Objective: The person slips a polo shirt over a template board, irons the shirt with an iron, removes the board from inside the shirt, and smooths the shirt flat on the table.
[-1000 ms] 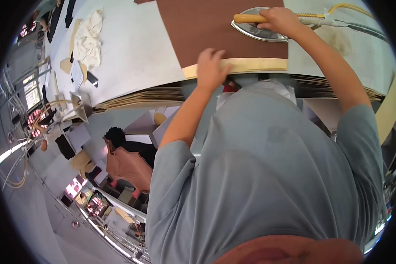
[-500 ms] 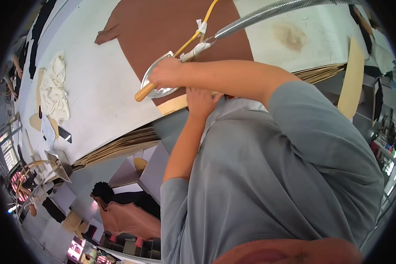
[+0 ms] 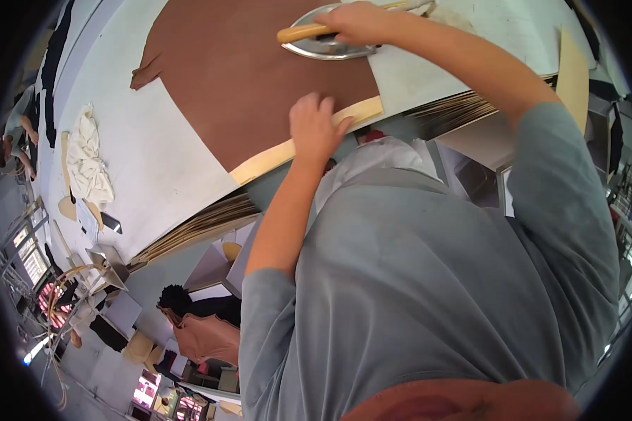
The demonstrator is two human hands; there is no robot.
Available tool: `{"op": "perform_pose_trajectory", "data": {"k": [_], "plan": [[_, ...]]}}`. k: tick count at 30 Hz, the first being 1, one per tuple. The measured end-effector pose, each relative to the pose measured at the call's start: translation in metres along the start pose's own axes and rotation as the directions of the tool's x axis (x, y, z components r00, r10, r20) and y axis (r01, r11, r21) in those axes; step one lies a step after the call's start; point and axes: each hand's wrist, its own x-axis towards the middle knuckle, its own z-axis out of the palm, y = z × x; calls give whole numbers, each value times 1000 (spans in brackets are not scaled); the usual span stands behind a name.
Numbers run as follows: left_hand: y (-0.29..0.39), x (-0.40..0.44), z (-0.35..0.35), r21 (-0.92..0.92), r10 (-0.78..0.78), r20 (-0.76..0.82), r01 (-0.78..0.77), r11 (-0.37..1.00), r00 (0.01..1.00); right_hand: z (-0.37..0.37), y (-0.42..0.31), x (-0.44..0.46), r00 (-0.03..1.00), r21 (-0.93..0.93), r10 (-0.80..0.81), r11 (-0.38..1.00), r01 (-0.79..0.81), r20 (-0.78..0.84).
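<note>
My right hand (image 3: 361, 24) is wrapped round the wooden handle (image 3: 305, 33) of a silver clothes iron (image 3: 326, 48). The iron sits on the right part of a brown knit garment (image 3: 239, 77), close to the fabric's right edge. Lower down, my left hand (image 3: 314, 126) rests on the garment's near edge with its fingers apart. Beneath that hand, a pale yellow strip (image 3: 267, 160) runs along the near edge of the brown fabric. Part of the strip is hidden by the hand.
The garment lies on a white-covered table (image 3: 179, 168). To the left are a crumpled white cloth (image 3: 90, 165) and a phone (image 3: 110, 222). Stacked brown sheets (image 3: 196, 226) show under the table edge. A tan board (image 3: 573, 84) stands at right. Another person (image 3: 22, 126) is at far left.
My right hand has moved the iron rightward and away from me, off the near edge. My left hand has shifted slightly and its fingers now lie on the fabric. More of the yellow strip shows.
</note>
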Motion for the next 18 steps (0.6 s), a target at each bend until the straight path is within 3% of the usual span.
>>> {"op": "perform_pose_trajectory", "data": {"k": [2,4,8,12,13,18], "plan": [[28,22,14,14,103,-67,-102,995,992,13,48,0,970,37,-181,981,190,-161],[49,30,24,43,38,24,-39,998,999,18,55,-5,998,43,21,999,-23,54],[60,22,27,34,-70,86,67,997,994,7,26,-22,999,216,36,976,-33,-8],[44,2,20,-40,95,101,-91,995,990,8,-12,-32,992,-15,-53,999,52,-112],[38,-8,19,-36,89,112,-86,996,990,12,-22,-34,992,-2,-54,999,54,-112],[-15,-58,-7,84,-126,4,125,989,992,21,-78,-19,997,24,-62,998,63,-44]]}}
